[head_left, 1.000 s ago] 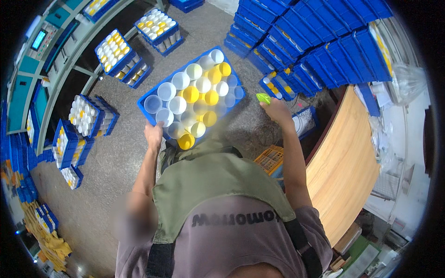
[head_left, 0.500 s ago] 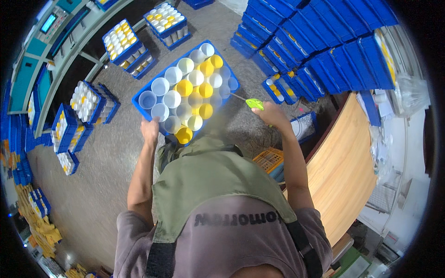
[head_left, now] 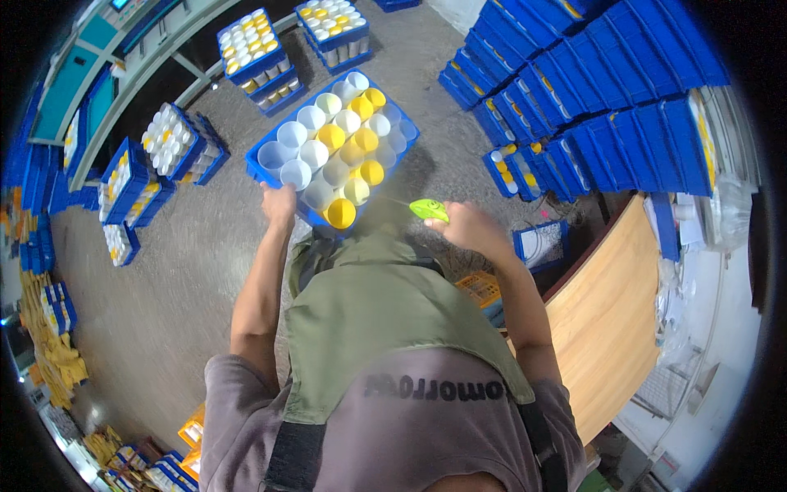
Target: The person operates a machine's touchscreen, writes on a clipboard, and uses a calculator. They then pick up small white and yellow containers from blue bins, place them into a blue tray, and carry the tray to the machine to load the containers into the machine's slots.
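Observation:
In front of me is a blue crate point(head_left: 257, 170) filled with upright, open-topped white and yellow tubes point(head_left: 329, 136). My left hand point(head_left: 279, 203) is closed on the crate's near left edge. My right hand point(head_left: 474, 227), off the crate's near right side, is wrapped around a lime-green tool point(head_left: 429, 210) that looks like an air blow gun. A thin rod, blurred by motion, runs from it toward the yellow tubes at the near end. The lower part of the tool is hidden by my fingers.
Stacked blue crates point(head_left: 607, 115) rise at the far right. More tube-filled crates point(head_left: 250, 43) stand on the floor at the far left and left. A wooden tabletop point(head_left: 602, 312) curves along my right, with an orange basket point(head_left: 479, 287) near it.
My right hand has moved the green tool left and slightly down, nearer the crate's near end. The view has shifted; my left hand still grips the crate edge, somewhat higher in the picture.

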`<move>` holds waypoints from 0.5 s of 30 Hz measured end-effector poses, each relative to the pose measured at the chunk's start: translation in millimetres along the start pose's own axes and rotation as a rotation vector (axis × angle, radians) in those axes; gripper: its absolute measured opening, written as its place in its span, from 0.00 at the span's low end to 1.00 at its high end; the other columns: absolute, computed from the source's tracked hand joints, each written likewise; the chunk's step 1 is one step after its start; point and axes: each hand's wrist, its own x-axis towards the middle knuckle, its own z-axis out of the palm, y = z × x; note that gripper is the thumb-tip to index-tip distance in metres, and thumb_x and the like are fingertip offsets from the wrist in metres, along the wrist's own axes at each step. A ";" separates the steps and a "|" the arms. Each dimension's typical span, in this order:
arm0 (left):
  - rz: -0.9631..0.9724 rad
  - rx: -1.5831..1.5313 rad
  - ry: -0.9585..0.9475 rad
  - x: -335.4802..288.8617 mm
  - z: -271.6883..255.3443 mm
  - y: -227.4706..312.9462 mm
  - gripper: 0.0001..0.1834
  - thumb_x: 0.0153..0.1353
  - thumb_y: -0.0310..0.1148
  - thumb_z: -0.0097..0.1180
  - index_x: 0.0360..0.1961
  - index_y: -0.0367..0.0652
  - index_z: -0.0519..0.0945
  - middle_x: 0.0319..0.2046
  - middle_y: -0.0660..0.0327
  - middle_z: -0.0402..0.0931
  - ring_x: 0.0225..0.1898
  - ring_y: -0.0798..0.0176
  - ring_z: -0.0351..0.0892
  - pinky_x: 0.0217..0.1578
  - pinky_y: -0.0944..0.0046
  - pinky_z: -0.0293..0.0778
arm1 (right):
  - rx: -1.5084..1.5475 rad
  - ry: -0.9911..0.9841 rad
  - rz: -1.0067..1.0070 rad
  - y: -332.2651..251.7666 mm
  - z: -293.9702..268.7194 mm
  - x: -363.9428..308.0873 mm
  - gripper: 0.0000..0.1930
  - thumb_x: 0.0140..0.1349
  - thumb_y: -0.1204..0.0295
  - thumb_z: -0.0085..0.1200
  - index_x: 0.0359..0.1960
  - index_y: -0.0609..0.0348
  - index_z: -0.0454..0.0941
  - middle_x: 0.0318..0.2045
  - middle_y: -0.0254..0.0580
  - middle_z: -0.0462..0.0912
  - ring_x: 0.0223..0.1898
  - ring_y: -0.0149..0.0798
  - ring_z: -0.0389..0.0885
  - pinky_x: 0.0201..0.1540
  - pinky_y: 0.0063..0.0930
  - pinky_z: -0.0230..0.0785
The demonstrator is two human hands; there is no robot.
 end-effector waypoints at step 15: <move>0.013 0.052 0.065 -11.8 -7.5 -18.3 0.51 0.49 0.44 0.56 0.71 0.30 0.51 0.47 0.32 0.77 0.53 0.37 0.77 0.57 0.51 0.70 | -0.061 0.079 -0.164 -40.8 0.6 -23.7 0.22 0.63 0.52 0.53 0.45 0.61 0.78 0.32 0.61 0.82 0.38 0.63 0.81 0.43 0.54 0.71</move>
